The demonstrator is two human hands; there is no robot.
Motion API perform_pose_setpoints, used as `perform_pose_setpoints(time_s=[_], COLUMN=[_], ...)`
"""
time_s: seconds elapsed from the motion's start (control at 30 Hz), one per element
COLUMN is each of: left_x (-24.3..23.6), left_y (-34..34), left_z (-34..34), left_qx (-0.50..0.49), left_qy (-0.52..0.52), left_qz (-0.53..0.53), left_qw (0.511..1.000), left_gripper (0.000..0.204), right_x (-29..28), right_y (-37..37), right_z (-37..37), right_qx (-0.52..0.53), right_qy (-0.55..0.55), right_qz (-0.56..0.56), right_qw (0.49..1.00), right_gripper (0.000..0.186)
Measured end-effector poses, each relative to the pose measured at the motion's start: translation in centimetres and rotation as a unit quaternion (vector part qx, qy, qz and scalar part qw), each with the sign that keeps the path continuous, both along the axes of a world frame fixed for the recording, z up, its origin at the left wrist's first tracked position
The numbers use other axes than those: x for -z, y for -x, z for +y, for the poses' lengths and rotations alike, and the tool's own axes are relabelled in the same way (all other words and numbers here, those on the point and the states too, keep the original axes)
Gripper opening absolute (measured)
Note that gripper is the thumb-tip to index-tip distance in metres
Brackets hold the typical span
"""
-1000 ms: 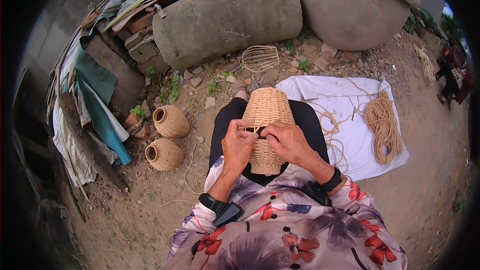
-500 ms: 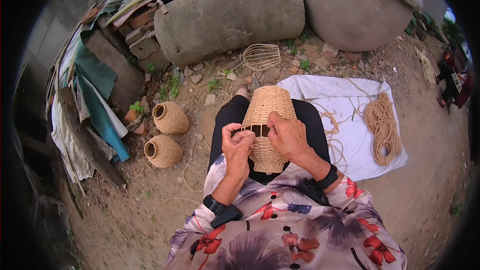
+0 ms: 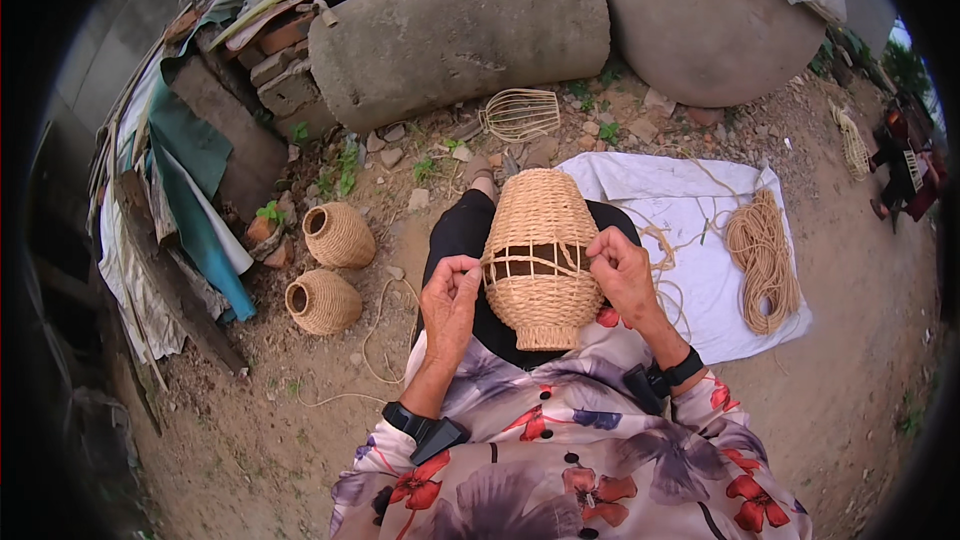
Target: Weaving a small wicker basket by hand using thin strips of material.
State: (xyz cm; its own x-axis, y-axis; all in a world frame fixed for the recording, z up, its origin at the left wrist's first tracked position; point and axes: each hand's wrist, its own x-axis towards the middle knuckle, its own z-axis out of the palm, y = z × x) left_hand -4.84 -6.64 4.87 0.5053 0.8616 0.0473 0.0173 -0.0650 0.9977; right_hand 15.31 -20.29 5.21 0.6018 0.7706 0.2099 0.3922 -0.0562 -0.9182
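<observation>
resting on the person's lap, the half-woven rope basket [image 3: 540, 255] lies on its side with an unwoven band across the middle where the wire frame shows. the left hand [image 3: 450, 305] is at its left side, the fingers closed on a thin strand of rope. the right hand [image 3: 622, 275] is at the right side, the fingers pinched on the basket edge. two finished woven baskets [image 3: 338, 235] stand on the dirt ground to the left. a coil of rope [image 3: 762, 258] lies on a white cloth [image 3: 680, 210] at the right, and a bare wire frame [image 3: 520, 114] lies near the big stone [image 3: 460, 35].
</observation>
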Motion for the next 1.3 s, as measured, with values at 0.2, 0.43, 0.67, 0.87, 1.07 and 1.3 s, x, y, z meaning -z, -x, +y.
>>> perform_pose_setpoints(time_s=[0.2,0.43,0.67,0.87,1.07,1.3], left_x=[-3.1,-2.5,-2.6,-3.6,-4.1,-4.2], left_y=[-2.1,-2.6,-3.0,-4.1,-5.1,-6.0], left_z=[-1.1,-1.3,-0.8,-1.3,-1.3,-1.8], left_qx=[0.083,0.009,0.014,0.064,0.113,0.083], left_qy=[-0.196,-0.28,-0.253,-0.307,-0.322,-0.409], left_qz=[0.135,0.142,0.128,0.08,0.162,0.348], left_qw=[0.968,0.949,0.959,0.946,0.926,0.84], left_gripper=[0.015,0.009,0.008,0.008,0.025,0.047], right_x=[-0.6,0.0,-0.5,-0.7,-0.6,0.0], right_y=[1.2,1.7,2.1,2.0,2.0,2.0], right_z=[0.2,1.3,1.6,1.7,1.6,1.7], right_qx=[-0.001,0.018,0.024,0.021,0.018,0.012], right_qy=[0.014,-0.004,0.007,0.002,0.008,-0.005], right_qz=[-0.019,-0.089,-0.129,-0.14,-0.143,-0.159], right_qw=[1.0,0.996,0.991,0.99,0.989,0.987], right_gripper=[0.006,0.006,0.006,0.006,0.007,0.007])
